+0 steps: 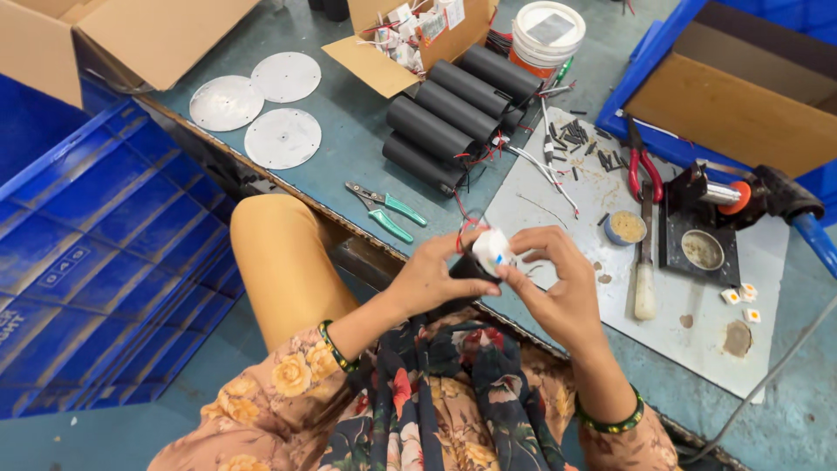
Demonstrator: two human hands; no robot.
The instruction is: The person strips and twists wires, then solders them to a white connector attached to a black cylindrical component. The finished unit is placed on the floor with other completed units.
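Pinching a small white plastic block (493, 249) with red wires between both sets of fingertips, we hold it over the desk's (349, 148) near edge. Our left hand (436, 275) cups a black cylinder beneath it; our right hand (558, 283) curls over, wrist bent. Green-handled pliers (384, 209) lie just left.

Floral sleeves, green bead bracelets (336, 347)

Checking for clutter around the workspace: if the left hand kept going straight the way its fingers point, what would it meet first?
The left hand points up and right, already on the small white block held with the right hand. Past it, likely the grey mat with loose wires, though depth is unclear.
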